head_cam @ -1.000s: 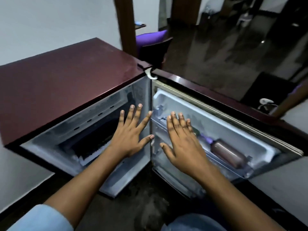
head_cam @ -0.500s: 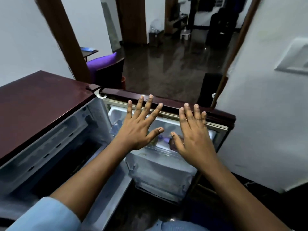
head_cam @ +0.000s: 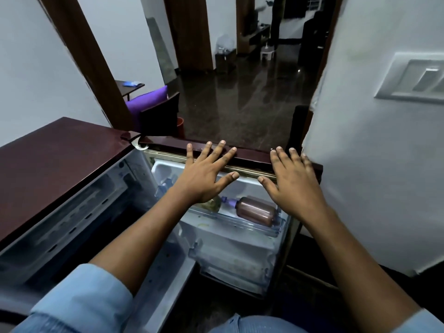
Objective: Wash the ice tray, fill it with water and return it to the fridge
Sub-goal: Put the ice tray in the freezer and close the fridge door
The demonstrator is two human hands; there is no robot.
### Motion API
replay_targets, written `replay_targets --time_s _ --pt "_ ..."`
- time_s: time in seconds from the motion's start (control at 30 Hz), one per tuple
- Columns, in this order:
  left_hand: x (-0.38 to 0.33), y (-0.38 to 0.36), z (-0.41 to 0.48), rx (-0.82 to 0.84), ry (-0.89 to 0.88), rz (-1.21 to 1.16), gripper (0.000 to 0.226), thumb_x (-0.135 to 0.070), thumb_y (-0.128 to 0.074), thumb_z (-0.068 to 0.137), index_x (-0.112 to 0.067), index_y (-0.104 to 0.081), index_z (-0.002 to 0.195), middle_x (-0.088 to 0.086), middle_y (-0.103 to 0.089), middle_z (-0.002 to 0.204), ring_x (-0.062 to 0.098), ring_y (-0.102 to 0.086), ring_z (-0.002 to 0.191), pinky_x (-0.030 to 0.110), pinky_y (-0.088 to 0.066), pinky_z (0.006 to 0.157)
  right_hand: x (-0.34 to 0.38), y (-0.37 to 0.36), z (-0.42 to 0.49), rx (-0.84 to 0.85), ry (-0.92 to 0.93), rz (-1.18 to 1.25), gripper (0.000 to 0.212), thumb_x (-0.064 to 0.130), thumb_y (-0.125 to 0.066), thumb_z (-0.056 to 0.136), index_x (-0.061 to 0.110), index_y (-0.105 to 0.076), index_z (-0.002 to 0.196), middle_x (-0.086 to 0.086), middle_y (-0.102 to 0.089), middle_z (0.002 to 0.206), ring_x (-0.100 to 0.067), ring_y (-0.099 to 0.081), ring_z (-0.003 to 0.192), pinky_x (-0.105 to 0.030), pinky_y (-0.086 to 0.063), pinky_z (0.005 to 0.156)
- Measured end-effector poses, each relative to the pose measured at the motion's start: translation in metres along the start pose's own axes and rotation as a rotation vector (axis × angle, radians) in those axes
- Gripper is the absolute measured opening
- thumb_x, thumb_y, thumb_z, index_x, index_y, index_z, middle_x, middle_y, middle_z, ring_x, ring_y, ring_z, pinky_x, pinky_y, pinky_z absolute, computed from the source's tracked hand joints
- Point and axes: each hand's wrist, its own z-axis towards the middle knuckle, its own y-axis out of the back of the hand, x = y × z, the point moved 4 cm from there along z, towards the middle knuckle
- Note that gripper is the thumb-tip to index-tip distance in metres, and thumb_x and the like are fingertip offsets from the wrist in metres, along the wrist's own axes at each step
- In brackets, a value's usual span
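Dark polished floor runs away beyond the fridge door, which stands swung open with a white wall on its right. Both hands are held out flat over the door's top edge, fingers straight and spread, holding nothing. The left hand is over the door's hinge half and the right hand over its free end (whether the fingertips actually touch the edge I cannot tell). On the door's shelf, below the hands, a copper-coloured bottle lies on its side.

No ice tray shows anywhere. Going by the task, it most likely sits in the shadowed upper compartment of the fridge body, left of the door's hinge — so the reach would go leftward and down, away from where the hands point, and the left hand is the nearer one. The tray's long axis cannot be read.
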Motion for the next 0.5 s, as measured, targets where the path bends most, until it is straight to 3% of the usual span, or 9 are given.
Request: replay_targets --time_s 0.33,0.5 --pt "-0.005 0.000 -0.031 0.005 0.069 -0.085 0.073 -0.080 -0.022 0.100 -0.052 -0.003 0.164 -0.011 0.008 0.177 0.024 0.014 0.162 0.072 0.015 0.121 0.009 0.010 -0.033 0.054 0.094 0.047 0.081 0.065 -0.031 0.104 0.017 -0.015 0.167 -0.005 -0.017 0.174 -0.027 -0.015 0.160 -0.047 -0.010 0.128" --pt "-0.005 0.009 -0.051 0.022 0.142 -0.161 0.063 -0.073 -0.024 0.104 -0.053 -0.016 0.163 -0.014 -0.001 0.177 0.022 0.009 0.163 0.074 0.014 0.120 0.022 0.022 -0.056 0.151 0.183 0.040 0.082 0.063 -0.028 0.105 0.014 -0.008 0.167 -0.007 -0.011 0.175 -0.026 -0.012 0.161 -0.042 -0.007 0.129"
